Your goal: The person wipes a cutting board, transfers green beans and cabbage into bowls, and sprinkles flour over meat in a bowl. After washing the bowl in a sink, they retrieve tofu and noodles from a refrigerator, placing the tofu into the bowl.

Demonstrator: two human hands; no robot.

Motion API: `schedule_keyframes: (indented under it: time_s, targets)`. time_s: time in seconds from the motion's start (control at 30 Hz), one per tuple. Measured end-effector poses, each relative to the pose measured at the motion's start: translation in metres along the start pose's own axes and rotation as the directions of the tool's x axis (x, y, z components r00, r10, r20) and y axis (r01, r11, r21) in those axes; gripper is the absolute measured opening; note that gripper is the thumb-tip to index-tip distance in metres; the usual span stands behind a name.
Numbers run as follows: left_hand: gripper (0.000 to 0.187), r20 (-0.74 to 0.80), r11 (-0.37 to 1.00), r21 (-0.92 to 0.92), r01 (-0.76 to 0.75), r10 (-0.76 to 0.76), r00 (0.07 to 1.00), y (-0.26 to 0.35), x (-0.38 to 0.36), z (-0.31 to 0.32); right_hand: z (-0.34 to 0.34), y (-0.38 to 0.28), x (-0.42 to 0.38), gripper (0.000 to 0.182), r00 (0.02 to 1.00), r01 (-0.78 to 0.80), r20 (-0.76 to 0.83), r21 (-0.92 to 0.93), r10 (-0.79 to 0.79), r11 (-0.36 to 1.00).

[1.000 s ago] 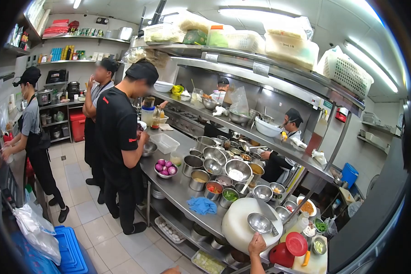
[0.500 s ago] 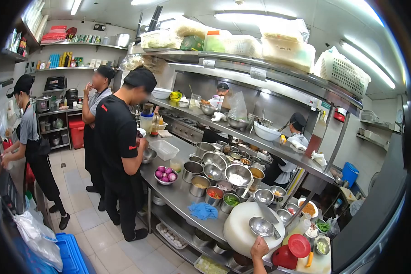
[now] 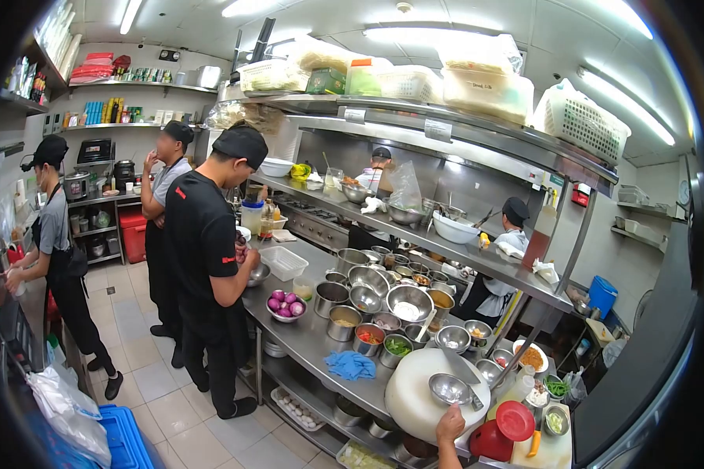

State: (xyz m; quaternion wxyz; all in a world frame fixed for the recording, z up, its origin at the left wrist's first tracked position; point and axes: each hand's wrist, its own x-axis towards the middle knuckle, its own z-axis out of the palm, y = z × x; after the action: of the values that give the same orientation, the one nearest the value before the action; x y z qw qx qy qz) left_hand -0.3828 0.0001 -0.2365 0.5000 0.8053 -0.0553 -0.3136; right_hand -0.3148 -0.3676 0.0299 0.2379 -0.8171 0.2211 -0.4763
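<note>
My left hand (image 3: 449, 426) reaches up from the bottom edge with its fingers closed at the near rim of a small metal bowl (image 3: 449, 388). The bowl is over a thick round white chopping block (image 3: 407, 395) and looks empty. A cleaver (image 3: 463, 367) lies on the block beside the bowl, its handle toward me and partly behind the bowl. Right of my hand are a red container (image 3: 489, 442) and its round red lid (image 3: 515, 420). My right hand is out of view.
A blue cloth (image 3: 350, 364), a bowl of red onions (image 3: 286, 306) and several metal pots of ingredients crowd the steel counter (image 3: 309, 340). A co-worker in black (image 3: 203, 227) stands at its far end. An overhead shelf (image 3: 477, 254) runs above.
The view has shifted slightly. My left hand stays at the bowl's rim, a little lower and further right in view. The co-worker in black still bends over a metal bowl.
</note>
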Motion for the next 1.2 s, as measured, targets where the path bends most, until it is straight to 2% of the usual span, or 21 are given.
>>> schedule_keyframes:
  time_s: [0.07, 0.13, 0.27, 0.37, 0.43, 0.47, 0.53, 0.57, 0.6, 0.63, 0.67, 0.7, 0.77, 0.8, 0.83, 0.93, 0.97, 1.07, 1.1, 1.17, 1.2]
  targets:
    - [0.063, -0.001, 1.000, 0.012, -0.004, 0.004, 1.000, -0.001, 0.000, 0.001, -0.001, 0.000, 0.005, 0.051, 0.997, -0.073, -0.019, 0.007, 0.073, 0.997]
    - [0.061, -0.006, 1.000, 0.025, -0.009, 0.009, 1.000, -0.002, 0.001, 0.001, -0.005, -0.001, 0.011, 0.055, 0.961, -0.272, 0.096, 0.183, 0.258, 0.945]
    - [0.058, -0.009, 0.998, 0.054, -0.016, 0.016, 1.000, -0.005, -0.001, 0.002, 0.000, 0.009, 0.021, 0.054, 0.932, -0.361, 0.128, 0.210, 0.340, 0.909]
    - [0.056, -0.014, 0.994, 0.103, -0.036, 0.037, 0.999, -0.007, -0.004, 0.005, -0.013, -0.006, 0.027, 0.041, 0.902, -0.411, 0.246, 0.237, 0.355, 0.880]
    - [0.055, -0.026, 0.980, 0.190, -0.051, 0.057, 0.998, -0.007, -0.006, 0.003, -0.015, -0.001, 0.030, 0.028, 0.830, -0.502, 0.330, 0.093, 0.449, 0.860]
    - [0.054, -0.025, 0.965, 0.257, -0.056, 0.065, 0.998, -0.004, -0.010, 0.005, -0.003, 0.008, 0.029, 0.025, 0.872, -0.472, 0.258, 0.222, 0.416, 0.853]
    - [0.053, 0.015, 0.886, 0.456, -0.082, 0.085, 0.996, -0.006, -0.016, 0.015, 0.014, 0.033, 0.027, 0.024, 0.862, -0.504, 0.177, 0.203, 0.475, 0.839]
    - [0.077, 0.092, 0.868, 0.489, -0.083, 0.043, 0.995, -0.060, 0.029, 0.019, 0.037, 0.077, 0.023, 0.024, 0.917, -0.378, 0.126, -0.032, 0.379, 0.925]
    - [0.074, 0.131, 0.940, 0.330, -0.092, 0.050, 0.990, 0.045, -0.035, -0.003, 0.050, 0.104, 0.017, 0.024, 0.887, -0.430, 0.224, 0.082, 0.404, 0.899]
    - [0.071, 0.093, 0.936, 0.313, -0.164, 0.141, 0.986, 0.057, -0.041, -0.005, 0.022, 0.055, 0.014, 0.024, 0.841, -0.535, 0.248, 0.253, 0.481, 0.806]
    - [0.070, 0.017, 0.933, 0.322, -0.161, 0.165, 0.986, 0.056, -0.036, -0.001, 0.028, 0.066, 0.010, 0.022, 0.892, -0.443, 0.223, 0.270, 0.392, 0.855]
    - [0.067, 0.082, 0.968, 0.249, -0.001, -0.020, 0.996, 0.105, -0.054, -0.011, -0.009, 0.012, 0.013, 0.023, 0.868, -0.479, 0.285, 0.258, 0.408, 0.839]
    - [0.070, 0.037, 0.995, -0.046, -0.090, 0.092, 0.995, 0.107, -0.053, 0.001, -0.032, -0.013, 0.000, 0.023, 0.825, -0.562, 0.365, 0.456, 0.431, 0.690]
    - [0.071, 0.049, 0.992, -0.095, -0.087, 0.092, 0.995, 0.112, -0.052, 0.008, -0.054, -0.037, -0.001, 0.023, 0.801, -0.599, 0.412, 0.531, 0.435, 0.599]
    - [0.072, 0.049, 0.985, -0.143, -0.095, 0.103, 0.993, 0.119, -0.050, 0.014, -0.067, -0.041, -0.007, 0.023, 0.789, -0.614, 0.439, 0.534, 0.430, 0.581]
    - [0.068, 0.185, 0.986, -0.152, -0.066, 0.094, 0.978, 0.157, -0.058, 0.035, -0.111, -0.040, -0.025, 0.023, 0.748, -0.663, 0.505, 0.559, 0.430, 0.498]
    - [0.051, 0.219, 0.996, -0.072, -0.052, 0.066, 0.973, 0.165, -0.056, 0.043, -0.126, -0.038, -0.029, 0.023, 0.750, -0.661, 0.510, 0.550, 0.422, 0.510]
    - [0.037, 0.423, 0.992, 0.052, -0.112, 0.080, 0.903, 0.173, -0.041, 0.082, -0.179, 0.000, -0.050, 0.020, 0.736, -0.673, 0.529, 0.501, 0.422, 0.544]
    - [0.031, 0.431, 0.995, -0.020, -0.095, 0.095, 0.897, 0.183, -0.042, 0.103, -0.199, 0.017, -0.058, 0.019, 0.727, -0.685, 0.520, 0.502, 0.448, 0.528]
    - [0.031, 0.510, 0.991, 0.065, -0.115, 0.067, 0.858, 0.211, -0.041, 0.146, -0.246, 0.051, -0.067, 0.019, 0.727, -0.687, 0.462, 0.511, 0.508, 0.518]
    - [0.030, 0.533, 0.986, 0.124, -0.109, 0.026, 0.845, 0.220, -0.039, 0.168, -0.274, 0.065, -0.070, 0.020, 0.740, -0.672, 0.438, 0.445, 0.510, 0.592]
